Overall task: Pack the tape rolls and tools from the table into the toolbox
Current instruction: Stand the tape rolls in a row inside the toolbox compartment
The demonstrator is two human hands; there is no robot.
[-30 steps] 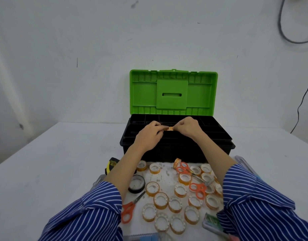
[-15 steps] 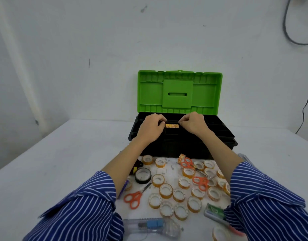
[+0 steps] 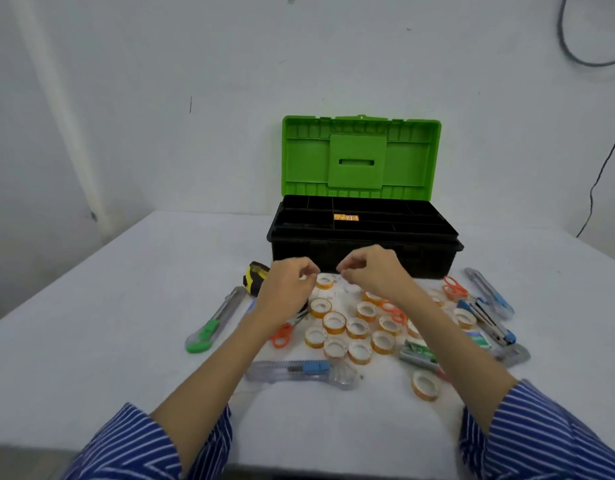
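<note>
We see the toolbox (image 3: 365,251) at the far middle of the white table (image 3: 126,306), a black plastic body with a ribbed green lid (image 3: 361,155) standing open against the wall. Its top tray is split by thin walls into oblong compartments, and in a middle one near the centre lies a small orange-and-yellow strip of tape (image 3: 346,217); it bears some print, but we cannot read it.

In front of the box both our hands hover over the table holding nothing. The left hand (image 3: 288,285) has its fingers loosely curled with thumb and forefinger close together; the right hand (image 3: 372,271) is the same, fingertips drawn in toward the thumb. The two hands are near each other but apart.

Below them lies a cluster of tape rolls (image 3: 334,322), small rings with white cores and amber glossy sides, mostly flat, several touching. One roll (image 3: 425,385) sits apart, nearer us. Orange-handled scissors (image 3: 285,332) lie beside the left wrist. A clear utility knife (image 3: 299,370) with a blue slider lies across the near side, a green-ended knife (image 3: 212,323) to the left, and a yellow-and-black tape measure (image 3: 254,275) behind it. No brand is legible anywhere.
</note>
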